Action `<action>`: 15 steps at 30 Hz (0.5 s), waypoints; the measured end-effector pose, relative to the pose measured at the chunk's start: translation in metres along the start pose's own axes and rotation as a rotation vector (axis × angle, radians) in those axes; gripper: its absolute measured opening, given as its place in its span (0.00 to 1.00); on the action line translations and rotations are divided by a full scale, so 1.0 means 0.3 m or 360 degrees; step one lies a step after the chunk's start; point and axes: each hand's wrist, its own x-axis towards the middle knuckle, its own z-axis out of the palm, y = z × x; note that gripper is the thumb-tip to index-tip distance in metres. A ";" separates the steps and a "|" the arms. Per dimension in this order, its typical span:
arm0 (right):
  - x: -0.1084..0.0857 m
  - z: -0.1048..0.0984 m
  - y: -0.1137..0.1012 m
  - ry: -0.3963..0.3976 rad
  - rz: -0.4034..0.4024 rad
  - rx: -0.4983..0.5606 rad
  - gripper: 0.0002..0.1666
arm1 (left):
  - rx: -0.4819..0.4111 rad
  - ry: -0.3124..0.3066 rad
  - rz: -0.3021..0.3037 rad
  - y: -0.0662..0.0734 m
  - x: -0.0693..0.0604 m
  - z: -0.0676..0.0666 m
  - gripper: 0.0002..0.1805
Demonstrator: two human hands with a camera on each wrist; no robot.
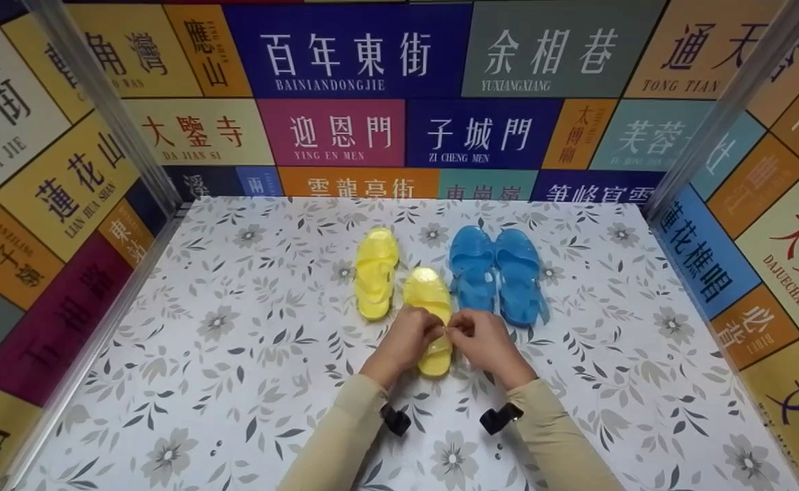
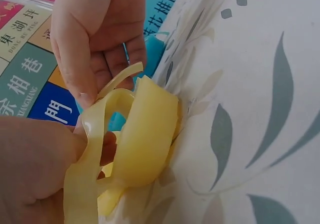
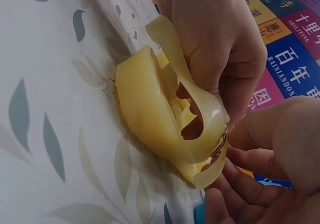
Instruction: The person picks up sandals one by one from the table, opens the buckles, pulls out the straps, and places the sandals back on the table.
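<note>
In the head view my left hand (image 1: 406,341) and right hand (image 1: 487,342) meet over a yellow sandal (image 1: 427,283), its toe pointing away. The left hand grips the ankle strap (image 2: 82,184), its fingertips showing inside the loop. The right hand (image 2: 90,34) pinches the strap's free end (image 2: 122,77). A small metal buckle (image 3: 220,143) shows between the hands in the right wrist view, partly hidden by fingers. The heel (image 3: 145,99) stands on the floral surface. Another yellow sandal (image 1: 375,269) lies left of it.
Two blue sandals (image 1: 519,259) lie side by side right of the yellow pair. The floral-patterned surface (image 1: 249,382) spreads around them. Panels with printed signs (image 1: 345,51) stand behind and at both sides, with clear corner posts (image 1: 110,102).
</note>
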 end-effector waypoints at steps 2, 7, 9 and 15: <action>-0.002 -0.002 0.008 -0.0026 0.0017 0.0033 0.03 | -0.0085 -0.0025 -0.0036 -0.008 -0.005 0.001 0.07; -0.005 -0.001 0.029 -0.0063 0.0011 0.0107 0.06 | -0.0415 -0.0062 -0.0194 -0.025 -0.011 -0.006 0.07; -0.006 0.000 0.032 -0.0056 -0.0001 0.0113 0.06 | -0.0491 -0.0035 -0.0229 -0.026 -0.012 -0.006 0.07; -0.004 0.011 0.027 -0.0011 -0.0098 0.0149 0.09 | -0.0594 0.0104 -0.0310 -0.026 -0.013 0.016 0.06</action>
